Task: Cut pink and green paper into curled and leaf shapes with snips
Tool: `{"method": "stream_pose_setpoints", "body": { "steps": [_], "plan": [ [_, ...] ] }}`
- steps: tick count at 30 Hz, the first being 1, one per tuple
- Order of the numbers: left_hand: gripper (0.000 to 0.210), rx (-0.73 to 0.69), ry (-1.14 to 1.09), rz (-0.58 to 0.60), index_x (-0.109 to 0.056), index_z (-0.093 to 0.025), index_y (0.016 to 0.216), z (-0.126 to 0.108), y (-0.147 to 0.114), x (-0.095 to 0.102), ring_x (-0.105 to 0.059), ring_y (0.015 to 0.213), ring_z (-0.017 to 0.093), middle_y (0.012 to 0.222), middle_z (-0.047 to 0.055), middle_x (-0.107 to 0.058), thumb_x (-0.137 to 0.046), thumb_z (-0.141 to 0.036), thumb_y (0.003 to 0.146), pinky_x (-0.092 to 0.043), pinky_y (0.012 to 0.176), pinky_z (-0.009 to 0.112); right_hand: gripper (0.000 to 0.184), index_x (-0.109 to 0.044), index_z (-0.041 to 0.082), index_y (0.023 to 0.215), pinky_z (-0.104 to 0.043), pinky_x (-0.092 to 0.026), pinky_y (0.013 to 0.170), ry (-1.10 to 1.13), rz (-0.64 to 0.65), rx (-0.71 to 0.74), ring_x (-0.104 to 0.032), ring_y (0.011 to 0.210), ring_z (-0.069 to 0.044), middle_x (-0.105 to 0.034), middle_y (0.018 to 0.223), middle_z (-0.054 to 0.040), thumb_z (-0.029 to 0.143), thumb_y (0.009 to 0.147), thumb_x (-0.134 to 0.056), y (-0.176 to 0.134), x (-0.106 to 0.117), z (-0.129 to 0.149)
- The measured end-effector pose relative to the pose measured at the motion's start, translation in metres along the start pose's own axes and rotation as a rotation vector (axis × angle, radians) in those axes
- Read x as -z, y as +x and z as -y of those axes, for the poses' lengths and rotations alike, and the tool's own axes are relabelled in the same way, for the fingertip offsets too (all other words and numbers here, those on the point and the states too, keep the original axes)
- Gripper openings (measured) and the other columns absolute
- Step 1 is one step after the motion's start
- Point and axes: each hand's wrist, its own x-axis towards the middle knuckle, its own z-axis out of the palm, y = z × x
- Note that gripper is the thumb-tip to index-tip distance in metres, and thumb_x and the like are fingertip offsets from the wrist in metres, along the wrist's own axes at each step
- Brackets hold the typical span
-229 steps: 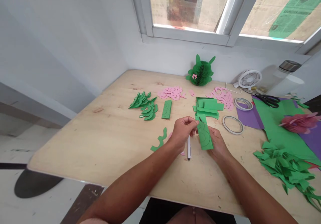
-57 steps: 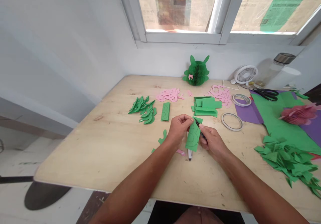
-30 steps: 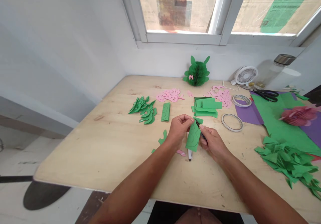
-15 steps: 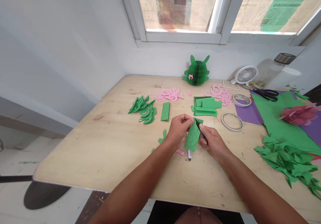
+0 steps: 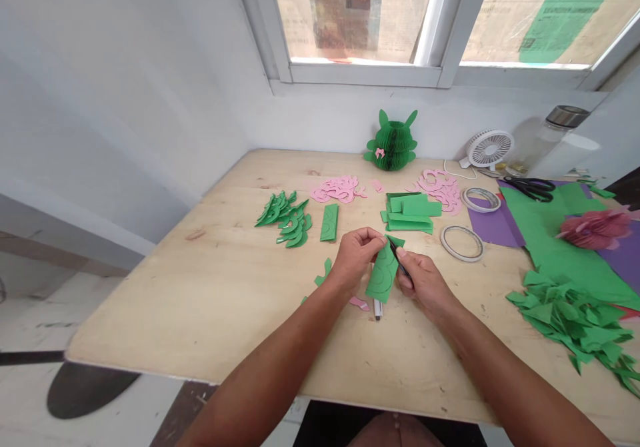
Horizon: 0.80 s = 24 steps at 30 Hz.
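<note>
Between thumb and fingers, my left hand pinches the top of a folded green paper strip with curved outlines drawn on it. My right hand is closed on dark-handled scissors, whose blades lie at the strip's upper right edge. Most of the scissors' handle is hidden by my fingers. Under the strip's lower end a white pen lies on the table, partly covered. A second marked green strip lies flat beyond my left hand, beside a heap of cut green shapes.
Folded green papers and pink cutouts lie farther back, with a green paper figure by the wall. At right are tape rolls, black scissors, a small fan, a bottle and green scraps.
The lower end of the green strip has shifted very slightly to the left. Both hands keep nearly the same place and grip.
</note>
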Motion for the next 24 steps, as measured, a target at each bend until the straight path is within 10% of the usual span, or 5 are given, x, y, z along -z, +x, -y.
{"method": "stream_pose_setpoints", "body": {
  "steps": [24],
  "plan": [
    [0.016, -0.003, 0.105, 0.094, -0.056, -0.015, 0.057, -0.0047, 0.0009, 0.0064, -0.043, 0.049, 0.008, 0.052, -0.002, -0.052, -0.063, -0.028, 0.062, -0.035, 0.049, 0.021, 0.045, -0.043, 0.020, 0.058, -0.022, -0.011, 0.035, -0.027, 0.011, -0.020, -0.018, 0.035, -0.006, -0.032, 0.038, 0.0084, 0.058, 0.077, -0.056, -0.0007, 0.0011, 0.0038]
  ]
}}
